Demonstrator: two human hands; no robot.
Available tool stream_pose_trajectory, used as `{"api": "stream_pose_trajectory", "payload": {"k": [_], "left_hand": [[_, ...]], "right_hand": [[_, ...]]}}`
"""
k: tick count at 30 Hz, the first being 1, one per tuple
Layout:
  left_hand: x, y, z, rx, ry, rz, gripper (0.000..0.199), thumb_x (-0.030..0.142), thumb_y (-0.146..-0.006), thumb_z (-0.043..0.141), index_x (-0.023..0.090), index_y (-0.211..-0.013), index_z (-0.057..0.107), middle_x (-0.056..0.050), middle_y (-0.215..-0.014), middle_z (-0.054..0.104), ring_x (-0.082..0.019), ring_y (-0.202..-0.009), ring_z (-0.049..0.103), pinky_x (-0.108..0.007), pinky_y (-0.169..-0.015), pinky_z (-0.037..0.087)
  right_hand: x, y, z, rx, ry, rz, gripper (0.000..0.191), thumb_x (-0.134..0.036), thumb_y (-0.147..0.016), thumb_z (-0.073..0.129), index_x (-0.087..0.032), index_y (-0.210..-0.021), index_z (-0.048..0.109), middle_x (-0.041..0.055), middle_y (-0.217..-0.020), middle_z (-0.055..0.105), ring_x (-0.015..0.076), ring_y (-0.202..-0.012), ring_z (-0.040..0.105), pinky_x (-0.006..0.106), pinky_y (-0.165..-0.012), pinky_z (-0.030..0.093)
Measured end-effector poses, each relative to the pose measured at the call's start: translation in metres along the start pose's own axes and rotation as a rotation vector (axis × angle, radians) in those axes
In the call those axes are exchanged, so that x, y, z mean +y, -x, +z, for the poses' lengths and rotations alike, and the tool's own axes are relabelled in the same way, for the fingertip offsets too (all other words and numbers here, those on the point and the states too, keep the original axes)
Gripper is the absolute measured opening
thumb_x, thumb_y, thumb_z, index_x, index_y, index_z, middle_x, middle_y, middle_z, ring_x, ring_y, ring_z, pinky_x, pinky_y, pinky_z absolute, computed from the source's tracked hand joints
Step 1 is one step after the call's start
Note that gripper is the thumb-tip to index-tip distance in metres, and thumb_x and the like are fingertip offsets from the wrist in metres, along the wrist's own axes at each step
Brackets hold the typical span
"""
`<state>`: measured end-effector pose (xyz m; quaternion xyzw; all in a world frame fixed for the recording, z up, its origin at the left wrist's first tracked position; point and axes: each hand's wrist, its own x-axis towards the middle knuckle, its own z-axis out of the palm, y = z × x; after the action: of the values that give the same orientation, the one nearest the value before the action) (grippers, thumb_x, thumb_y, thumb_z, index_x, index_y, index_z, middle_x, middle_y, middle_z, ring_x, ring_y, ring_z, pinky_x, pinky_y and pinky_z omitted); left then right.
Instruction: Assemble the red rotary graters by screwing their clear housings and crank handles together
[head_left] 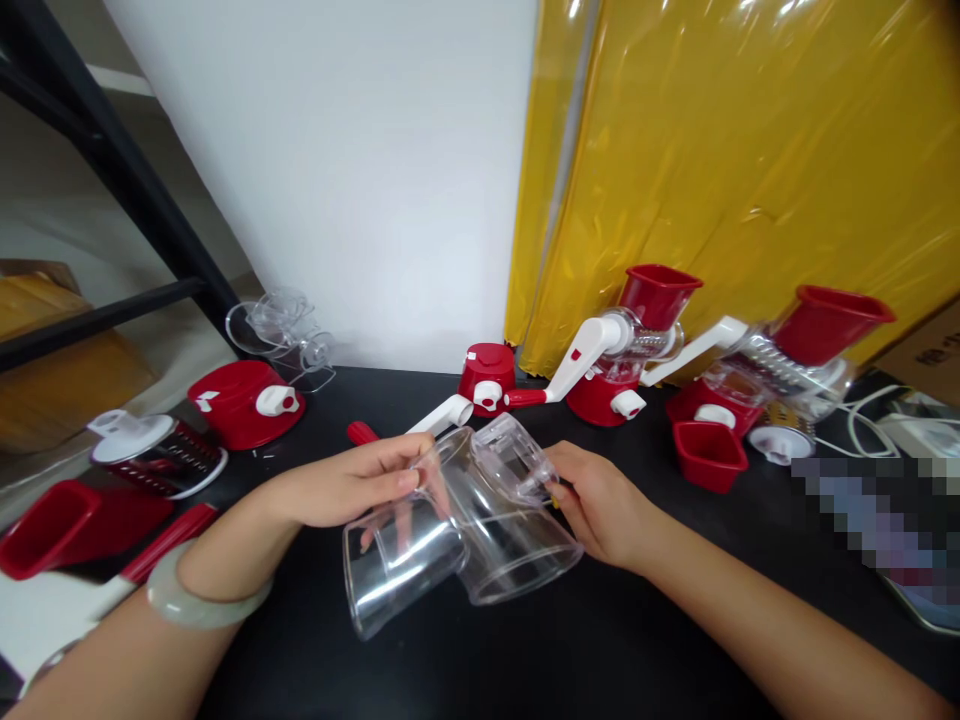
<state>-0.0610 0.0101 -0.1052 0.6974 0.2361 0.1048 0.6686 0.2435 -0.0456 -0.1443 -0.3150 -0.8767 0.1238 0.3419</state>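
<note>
Between my hands, above the black table, is the clear plastic body of a rotary grater (517, 555), tilted with its wide round opening towards me. My left hand (382, 480) grips its narrower chute on the left, and the fingers show through the clear wall. My right hand (600, 500) pinches the small rectangular clear end part on the right. Just behind the body lies a white crank handle (442, 412) with a red grip. A red grater base (487, 375) with a white knob stands farther back.
Two assembled red graters (611, 390) (802, 340) stand at the back right, near a red food pusher (709, 455). On the left are another red base (244, 405), a drum blade (161, 455), a red hopper (67, 525) and another clear body (281, 330). A phone (892, 540) lies at right.
</note>
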Motion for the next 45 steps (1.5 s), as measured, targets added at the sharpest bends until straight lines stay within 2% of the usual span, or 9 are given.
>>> {"api": "stream_pose_trajectory", "payload": {"k": [4, 9, 13, 19, 29, 35, 39, 42, 45], "left_hand": [[0.003, 0.004, -0.005, -0.036, -0.062, -0.01, 0.039, 0.058, -0.097, 0.051, 0.019, -0.101, 0.053, -0.009, -0.108, 0.068, -0.013, -0.069, 0.071, -0.017, -0.045, 0.047], [0.011, 0.014, -0.016, 0.09, -0.253, 0.026, 0.054, 0.068, -0.089, 0.055, 0.017, -0.107, 0.06, -0.012, -0.107, 0.068, -0.024, -0.094, 0.071, -0.028, -0.069, 0.059], [0.006, 0.017, -0.028, 0.206, -0.333, 0.049, 0.045, 0.058, -0.087, 0.065, 0.017, -0.106, 0.062, -0.009, -0.104, 0.07, -0.023, -0.088, 0.073, -0.033, -0.075, 0.06], [0.001, 0.012, -0.031, 0.27, -0.414, 0.051, 0.035, 0.047, -0.087, 0.07, 0.016, -0.102, 0.064, -0.006, -0.097, 0.069, -0.02, -0.085, 0.07, -0.03, -0.075, 0.058], [0.002, 0.008, -0.028, 0.299, -0.426, 0.103, 0.034, 0.045, -0.085, 0.072, 0.015, -0.1, 0.066, -0.007, -0.094, 0.069, -0.02, -0.083, 0.07, -0.03, -0.072, 0.058], [-0.006, 0.006, -0.031, 0.306, -0.482, 0.132, 0.034, 0.044, -0.085, 0.072, 0.016, -0.103, 0.066, -0.008, -0.096, 0.07, -0.02, -0.083, 0.068, -0.029, -0.071, 0.057], [-0.002, 0.006, -0.026, 0.319, -0.521, 0.093, 0.036, 0.045, -0.082, 0.074, 0.016, -0.1, 0.066, -0.007, -0.092, 0.07, -0.019, -0.077, 0.067, -0.027, -0.067, 0.055], [0.001, 0.008, -0.024, 0.322, -0.533, 0.121, 0.037, 0.046, -0.079, 0.078, 0.016, -0.097, 0.065, -0.004, -0.086, 0.069, -0.018, -0.077, 0.066, -0.026, -0.066, 0.053], [0.001, 0.01, -0.024, 0.344, -0.571, 0.156, 0.044, 0.051, -0.076, 0.08, 0.017, -0.097, 0.065, -0.004, -0.088, 0.068, -0.018, -0.078, 0.064, -0.025, -0.066, 0.052]], "right_hand": [[0.004, 0.0, -0.006, -0.06, -0.048, -0.046, 0.026, -0.021, -0.104, 0.039, -0.017, -0.125, 0.054, 0.0101, -0.103, 0.065, 0.0208, -0.089, 0.062, 0.032, -0.081, 0.053], [0.009, 0.002, -0.022, -0.022, 0.066, -0.073, 0.039, -0.019, -0.105, 0.039, -0.019, -0.144, 0.044, 0.0133, -0.117, 0.064, 0.0235, -0.102, 0.064, 0.036, -0.087, 0.053], [0.013, -0.001, -0.028, -0.008, -0.065, 0.115, 0.023, -0.025, -0.107, 0.042, -0.018, -0.118, 0.061, 0.0069, -0.095, 0.068, 0.0177, -0.085, 0.065, 0.03, -0.079, 0.051], [0.016, -0.005, -0.02, -0.016, -0.403, 0.307, 0.034, -0.035, -0.11, 0.039, -0.017, -0.089, 0.059, 0.0013, -0.069, 0.065, 0.0133, -0.064, 0.062, 0.023, -0.064, 0.046], [0.018, -0.006, -0.014, 0.179, -0.437, 0.135, 0.018, -0.01, -0.094, 0.047, -0.02, -0.095, 0.062, 0.004, -0.089, 0.069, 0.0165, -0.083, 0.067, 0.03, -0.076, 0.053], [0.027, 0.001, -0.008, 0.281, -0.715, 0.11, 0.022, -0.004, -0.08, 0.05, -0.021, -0.068, 0.057, -0.0044, -0.055, 0.061, 0.0141, -0.055, 0.06, 0.034, -0.072, 0.059], [0.03, 0.003, -0.011, 0.219, -0.714, 0.148, 0.021, -0.018, -0.088, 0.056, -0.02, -0.068, 0.06, -0.0007, -0.058, 0.065, 0.0166, -0.057, 0.063, 0.036, -0.074, 0.059], [0.028, 0.0, -0.021, 0.014, -0.497, 0.168, 0.039, -0.041, -0.102, 0.049, -0.017, -0.075, 0.065, 0.0053, -0.071, 0.069, 0.0179, -0.068, 0.065, 0.033, -0.074, 0.057], [0.024, -0.002, -0.034, -0.22, -0.146, 0.274, 0.036, -0.052, -0.094, 0.064, -0.016, -0.102, 0.068, 0.0088, -0.096, 0.07, 0.0219, -0.088, 0.066, 0.034, -0.08, 0.054]]}}
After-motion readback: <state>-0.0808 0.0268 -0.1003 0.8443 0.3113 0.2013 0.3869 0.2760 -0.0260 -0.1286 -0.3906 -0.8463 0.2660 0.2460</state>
